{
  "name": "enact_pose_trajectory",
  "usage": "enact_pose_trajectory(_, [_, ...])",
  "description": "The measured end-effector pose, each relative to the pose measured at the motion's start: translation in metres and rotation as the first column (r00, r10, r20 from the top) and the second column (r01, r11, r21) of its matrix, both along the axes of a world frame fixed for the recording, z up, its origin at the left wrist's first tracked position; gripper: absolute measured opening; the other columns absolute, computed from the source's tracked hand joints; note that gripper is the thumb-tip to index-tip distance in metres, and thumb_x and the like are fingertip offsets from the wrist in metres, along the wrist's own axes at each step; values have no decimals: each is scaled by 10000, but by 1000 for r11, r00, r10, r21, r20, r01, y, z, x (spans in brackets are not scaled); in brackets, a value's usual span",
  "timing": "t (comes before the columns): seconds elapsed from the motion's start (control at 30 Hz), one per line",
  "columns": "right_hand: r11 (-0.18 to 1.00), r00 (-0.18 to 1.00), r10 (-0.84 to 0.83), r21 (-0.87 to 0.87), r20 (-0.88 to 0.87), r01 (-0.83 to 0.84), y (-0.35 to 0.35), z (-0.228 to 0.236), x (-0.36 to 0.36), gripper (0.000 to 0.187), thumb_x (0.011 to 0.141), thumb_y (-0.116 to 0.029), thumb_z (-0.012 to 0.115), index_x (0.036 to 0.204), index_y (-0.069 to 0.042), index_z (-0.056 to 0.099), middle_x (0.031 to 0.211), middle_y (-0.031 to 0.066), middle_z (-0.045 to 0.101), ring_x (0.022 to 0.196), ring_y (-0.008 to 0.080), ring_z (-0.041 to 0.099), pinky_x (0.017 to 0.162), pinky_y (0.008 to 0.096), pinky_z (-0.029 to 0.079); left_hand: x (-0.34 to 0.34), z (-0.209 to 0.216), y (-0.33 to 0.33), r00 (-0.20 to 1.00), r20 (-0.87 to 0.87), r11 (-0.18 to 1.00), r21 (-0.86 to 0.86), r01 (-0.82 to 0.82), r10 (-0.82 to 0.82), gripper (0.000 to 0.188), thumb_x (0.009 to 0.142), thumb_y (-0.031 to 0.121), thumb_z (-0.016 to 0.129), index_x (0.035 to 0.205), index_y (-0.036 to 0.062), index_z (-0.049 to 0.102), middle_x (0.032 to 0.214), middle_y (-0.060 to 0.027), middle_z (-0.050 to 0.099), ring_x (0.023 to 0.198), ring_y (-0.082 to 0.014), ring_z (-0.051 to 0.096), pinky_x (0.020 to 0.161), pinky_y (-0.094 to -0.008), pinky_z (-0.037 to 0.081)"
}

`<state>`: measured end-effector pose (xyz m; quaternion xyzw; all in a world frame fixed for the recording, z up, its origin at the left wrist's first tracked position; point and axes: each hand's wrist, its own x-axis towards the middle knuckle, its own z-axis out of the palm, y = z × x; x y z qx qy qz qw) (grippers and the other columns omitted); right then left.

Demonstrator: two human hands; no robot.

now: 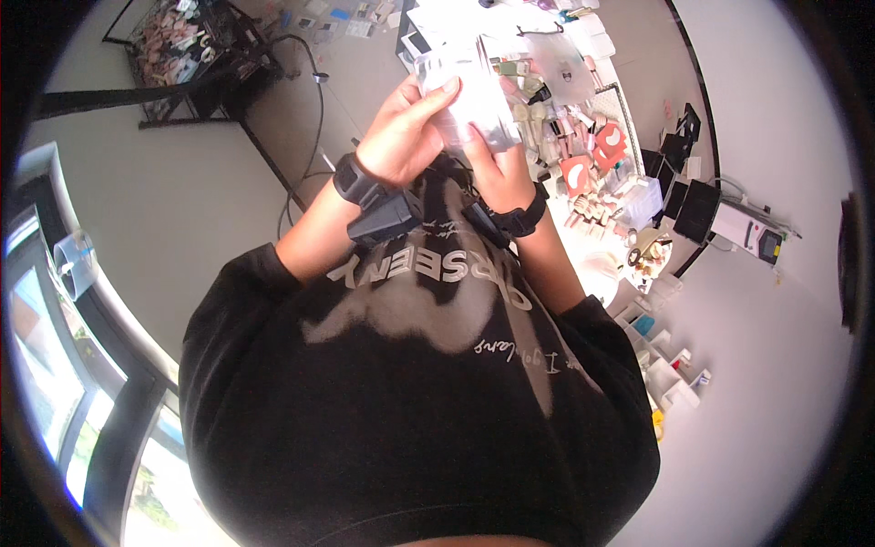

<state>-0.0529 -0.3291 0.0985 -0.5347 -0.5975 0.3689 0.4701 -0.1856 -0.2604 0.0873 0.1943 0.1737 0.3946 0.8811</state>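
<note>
Up in front of my chest I hold a clear plastic container (476,96), its middle washed out by glare. My left hand (401,137) grips its left side, with the thumb lying across the front. At the lower right corner, my right hand (503,175) is closed on the same container, its thumb on the near face. The other fingers of both hands are mostly hidden behind it. What the container has inside, if anything, is lost in the brightness. Black straps with dark devices sit on both wrists.
A table right of my hands carries many small cosmetic bottles and tubes (556,132), red packets (609,146) and a clear plastic bin (641,202). A black wire basket (173,55) full of small items stands at upper left, near a hanging dark cable (319,118). White compartments (670,365) stand lower right.
</note>
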Motion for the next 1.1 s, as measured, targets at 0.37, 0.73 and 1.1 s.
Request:
enact_pose_trajectory(0.37, [980,770,-160,191,617,51,-42,-10,68,646,784,-413,701,1335,-139,505,1432,122,399,1336,310,363,1111,479,292,87,4,-38,958,-286,1000,-12,12,-15,670,931,280,535,1489,205,172,1324,-144,415,1203,-299,475,995,-466,439])
enact_pose_trajectory(0.73, [675,689,-497,-264,527,689,-165,-123,238,375,848,-251,637,1180,-86,579,1151,120,608,980,294,617,799,412,500,155,-39,-47,985,-9,931,-329,158,-170,683,798,271,588,1416,133,332,1089,-160,502,916,-285,547,793,-449,474])
enact_pose_trajectory(1.1, [651,652,-254,-372,715,661,-150,-211,305,523,740,-206,747,1218,-197,534,1176,85,558,1027,308,599,823,419,507,186,-50,-90,991,-82,945,-317,76,-107,559,837,416,556,1319,157,439,1109,-136,521,1001,-286,541,895,-510,447])
